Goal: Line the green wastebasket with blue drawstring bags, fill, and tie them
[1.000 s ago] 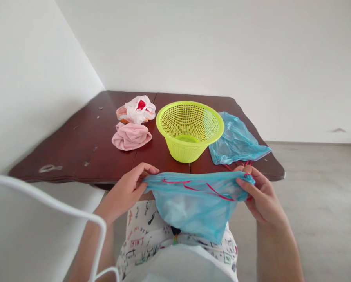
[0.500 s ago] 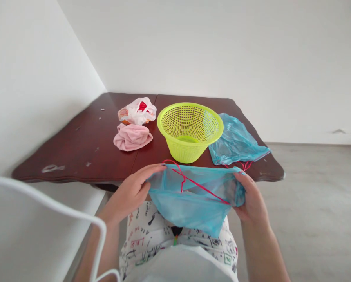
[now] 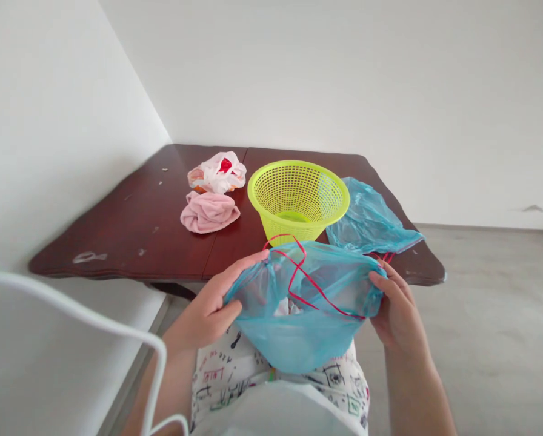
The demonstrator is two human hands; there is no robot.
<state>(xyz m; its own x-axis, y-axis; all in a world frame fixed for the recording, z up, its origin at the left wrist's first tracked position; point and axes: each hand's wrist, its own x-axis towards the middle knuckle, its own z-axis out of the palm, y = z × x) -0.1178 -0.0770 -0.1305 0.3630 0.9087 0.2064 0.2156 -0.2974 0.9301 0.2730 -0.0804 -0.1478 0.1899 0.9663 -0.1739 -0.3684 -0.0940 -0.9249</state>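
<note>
A blue plastic bag (image 3: 299, 330) with a red drawstring (image 3: 305, 278) is held open above my lap, its mouth facing up. My left hand (image 3: 212, 306) grips the bag's left rim, thumb outside and fingers along the edge. My right hand (image 3: 396, 309) grips the right rim in the same way. Something white shows faintly inside the bag. Just beyond it, a lime-green mesh basket (image 3: 299, 197) stands on the dark wooden table (image 3: 130, 224).
A second blue bag (image 3: 371, 221) lies flat to the right of the basket. A pink bundle (image 3: 209, 212) and a white and red crumpled bag (image 3: 219, 171) lie to its left. A white chair frame (image 3: 71, 315) curves at my near left. White walls meet behind the table.
Both hands have lifted the bag and spread its mouth wider, so the opening now faces up. The red drawstring has looped upward across the opening.
</note>
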